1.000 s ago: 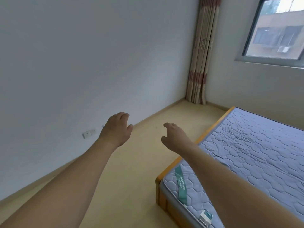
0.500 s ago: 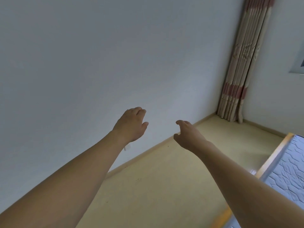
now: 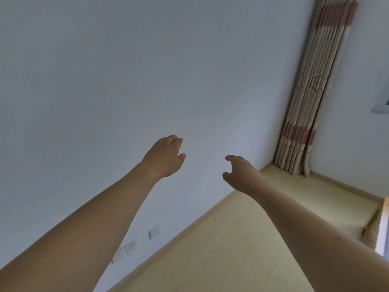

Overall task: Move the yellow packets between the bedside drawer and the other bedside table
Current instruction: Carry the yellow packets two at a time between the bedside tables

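Both bare forearms reach forward over the pale floor (image 3: 231,249). The left hand (image 3: 164,158) and the right hand (image 3: 240,173) hang in the air, each grip released, fingers loosely curled around nothing. No yellow packets are in view. Beyond stand wall sockets (image 3: 126,249), a white wall (image 3: 147,70) and a striped curtain (image 3: 311,98).

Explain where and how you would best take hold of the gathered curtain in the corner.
Grip the curtain around its bundled folds at mid-height, coming from its open left side: it hangs upright in a narrow pleated column, with the side wall close on its right.
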